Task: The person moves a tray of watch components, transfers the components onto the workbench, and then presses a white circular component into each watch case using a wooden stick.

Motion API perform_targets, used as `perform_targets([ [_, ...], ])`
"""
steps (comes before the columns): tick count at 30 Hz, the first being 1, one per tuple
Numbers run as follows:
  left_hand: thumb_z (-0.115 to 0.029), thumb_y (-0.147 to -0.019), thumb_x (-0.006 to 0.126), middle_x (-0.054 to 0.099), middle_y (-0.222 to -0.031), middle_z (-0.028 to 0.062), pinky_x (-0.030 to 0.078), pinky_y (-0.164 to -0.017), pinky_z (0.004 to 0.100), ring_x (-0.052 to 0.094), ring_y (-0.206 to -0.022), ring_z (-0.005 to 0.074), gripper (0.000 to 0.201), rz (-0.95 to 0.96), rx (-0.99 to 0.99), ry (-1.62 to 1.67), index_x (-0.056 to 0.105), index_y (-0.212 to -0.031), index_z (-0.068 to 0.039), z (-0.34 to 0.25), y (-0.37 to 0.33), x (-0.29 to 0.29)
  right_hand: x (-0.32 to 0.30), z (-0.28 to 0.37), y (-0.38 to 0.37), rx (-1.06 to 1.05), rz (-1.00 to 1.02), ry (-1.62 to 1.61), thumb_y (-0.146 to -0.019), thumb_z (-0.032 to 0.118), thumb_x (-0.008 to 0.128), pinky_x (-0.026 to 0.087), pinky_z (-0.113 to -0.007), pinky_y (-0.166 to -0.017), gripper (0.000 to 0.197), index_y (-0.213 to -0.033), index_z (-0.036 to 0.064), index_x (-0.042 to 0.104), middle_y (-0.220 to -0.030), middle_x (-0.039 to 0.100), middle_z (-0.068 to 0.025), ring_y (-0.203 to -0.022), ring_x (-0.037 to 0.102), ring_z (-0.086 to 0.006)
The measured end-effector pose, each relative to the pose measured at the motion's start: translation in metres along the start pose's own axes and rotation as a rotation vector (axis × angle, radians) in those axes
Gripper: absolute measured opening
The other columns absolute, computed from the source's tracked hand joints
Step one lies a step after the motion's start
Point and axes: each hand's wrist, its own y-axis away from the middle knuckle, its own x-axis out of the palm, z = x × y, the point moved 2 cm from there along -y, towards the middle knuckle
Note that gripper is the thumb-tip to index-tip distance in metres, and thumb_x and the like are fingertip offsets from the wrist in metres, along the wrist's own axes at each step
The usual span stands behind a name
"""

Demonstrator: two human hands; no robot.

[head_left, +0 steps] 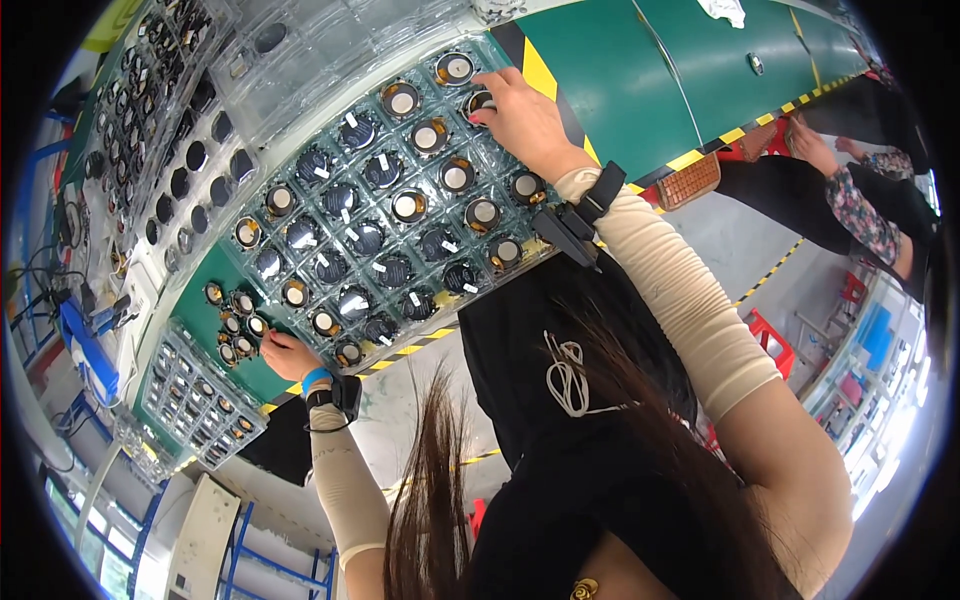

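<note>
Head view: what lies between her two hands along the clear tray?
In the head view, rows of round parts seated in the clear tray fill the stretch between the left hand and the right hand.

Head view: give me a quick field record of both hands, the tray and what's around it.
left hand: at the tray's near-left corner, beside a loose cluster of small round parts
right hand: fingertips on a round part at the tray's far-right end
tray: clear plastic, pockets hold round parts, some dark-faced, some pale-centred
surface: green table with yellow-black edge tape
nearby: more clear trays; another person's hand farther along the table
</note>
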Motion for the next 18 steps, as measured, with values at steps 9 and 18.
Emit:
perform_targets([
  [9,-0.015,-0.090,0.055,0.065,-0.098,0.0149,0.049,-0.078,0.0392,0.062,-0.089,0.0321,0.018,0.051,-0.077,-0.064,0.063,-0.104,-0.007,-0.003,0.010,0.006,-0.022,-0.025,0.002,0.134,0.044,-0.292,-0.075,0.027,0.074,0.051,-0.037,-0.071,0.032,-0.101,0.0124,0.061,-0.090,0.065,-0.0106,-0.083,0.065,-0.0286],
  [18,-0.021,-0.095,0.044,0.061,-0.097,0.0187,0.046,-0.076,0.0435,0.058,-0.086,0.0373,0.026,0.107,-0.079,-0.017,0.060,-0.102,-0.002,-0.037,-0.003,-0.015,-0.084,-0.091,0.007,0.412,-0.301,-0.829,-0.079,0.022,0.071,0.051,-0.037,-0.074,0.031,-0.102,0.0041,0.061,-0.090,0.067,-0.0159,-0.084,0.065,-0.0321],
])
